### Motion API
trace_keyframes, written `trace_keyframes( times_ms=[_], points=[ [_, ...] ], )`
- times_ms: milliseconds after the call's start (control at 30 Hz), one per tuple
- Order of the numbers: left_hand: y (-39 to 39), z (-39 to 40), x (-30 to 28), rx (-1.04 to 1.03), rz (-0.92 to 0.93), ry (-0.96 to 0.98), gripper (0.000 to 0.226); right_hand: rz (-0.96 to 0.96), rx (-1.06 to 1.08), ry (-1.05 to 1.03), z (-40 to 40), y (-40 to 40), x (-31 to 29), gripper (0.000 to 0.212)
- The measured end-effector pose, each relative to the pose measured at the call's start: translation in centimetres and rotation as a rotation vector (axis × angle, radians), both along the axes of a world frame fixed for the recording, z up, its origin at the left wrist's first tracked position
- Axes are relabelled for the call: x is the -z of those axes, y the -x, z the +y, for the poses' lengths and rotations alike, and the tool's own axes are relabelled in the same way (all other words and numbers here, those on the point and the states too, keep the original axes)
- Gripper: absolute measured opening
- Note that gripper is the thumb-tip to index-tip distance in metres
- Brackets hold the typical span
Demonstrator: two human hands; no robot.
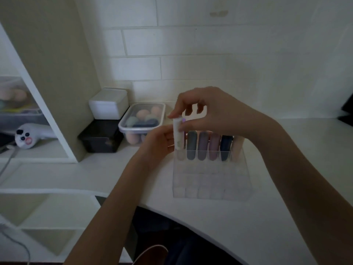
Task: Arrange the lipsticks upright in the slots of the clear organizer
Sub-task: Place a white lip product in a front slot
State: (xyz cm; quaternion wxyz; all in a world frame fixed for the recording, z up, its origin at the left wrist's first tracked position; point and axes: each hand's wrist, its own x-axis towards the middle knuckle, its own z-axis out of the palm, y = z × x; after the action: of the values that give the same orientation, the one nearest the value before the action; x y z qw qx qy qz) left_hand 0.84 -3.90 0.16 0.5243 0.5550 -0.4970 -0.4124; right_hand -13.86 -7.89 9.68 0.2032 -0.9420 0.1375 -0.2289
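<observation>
Lipstick [177, 133] in R grip [202, 113]

Both forearms reaching in bare. Right hand [208, 111] up top, fingers pinched downward. Left hand [158, 144] lower, fingers curled, just beside it.

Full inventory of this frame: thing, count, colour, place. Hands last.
white lipstick: 1, upright, held over organizer's back-left slot
lipsticks in slots: 5, grey-green, mauve-grey, pink, navy, pale peach, back row
clear organizer: 1, on white desk
white box: 1, stacked on black box
lidded tub: 1, clear, holds makeup sponges, by wall
plush toy: 1, white, left shelf
left hand: beside the tube, contact unclear
right hand: fingers pinch tube top
</observation>
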Motion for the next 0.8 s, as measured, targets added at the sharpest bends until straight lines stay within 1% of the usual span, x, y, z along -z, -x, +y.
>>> trace_keyframes(
  times_ms=[33, 67, 100, 167, 233, 333, 467, 500, 600, 667, 800],
  points=[
    [0.1, -0.2, 0.3, 0.0, 0.168, 0.005, 0.056, 0.018, 0.006, 0.021, 0.0, 0.0, 0.2, 0.017],
    [-0.2, -0.5, 0.5, 0.054, 0.318, 0.053, 0.061, 0.04, 0.012, 0.04, -0.1, -0.1, 0.4, 0.017],
    [-0.8, -0.7, 0.9, 0.051, 0.41, 0.06, 0.059, 0.055, 0.016, 0.054, -0.1, -0.1, 0.6, 0.017],
    [-1.5, -1.0, 1.5, 0.013, 0.423, 0.054, 0.056, 0.058, 0.018, 0.069, -0.2, -0.2, 0.7, 0.018],
    [-1.8, -1.1, 1.8, 0.063, 0.466, 0.023, 0.056, 0.048, 0.012, 0.077, -0.2, -0.2, 0.7, 0.018],
    [-1.9, -1.3, 1.8, 0.09, 0.473, 0.001, 0.055, 0.048, 0.007, 0.086, -0.3, -0.2, 0.5, 0.018],
    [-2.5, -1.8, 2.2, 0.115, 0.502, -0.016, 0.063, 0.123, -0.004, 0.094, -0.5, -0.7, 1.2, 0.019],
    [-2.6, -1.8, 2.2, 0.13, 0.52, -0.015, 0.06, 0.136, -0.005, 0.088, -0.5, -0.8, 1.4, 0.019],
    [-2.7, -1.8, 2.2, 0.114, 0.512, -0.007, 0.035, 0.179, 0.014, 0.13, -0.6, -1.1, 2.0, 0.019],
    [-3.0, -2.0, 2.4, 0.104, 0.509, -0.009, 0.032, 0.238, 0.04, 0.153, -0.6, -1.3, 2.3, 0.02],
    [-3.4, -2.3, 2.7, 0.102, 0.51, -0.042, 0.029, 0.314, 0.036, 0.116, -0.9, -1.5, 2.6, 0.023]
  ],
)
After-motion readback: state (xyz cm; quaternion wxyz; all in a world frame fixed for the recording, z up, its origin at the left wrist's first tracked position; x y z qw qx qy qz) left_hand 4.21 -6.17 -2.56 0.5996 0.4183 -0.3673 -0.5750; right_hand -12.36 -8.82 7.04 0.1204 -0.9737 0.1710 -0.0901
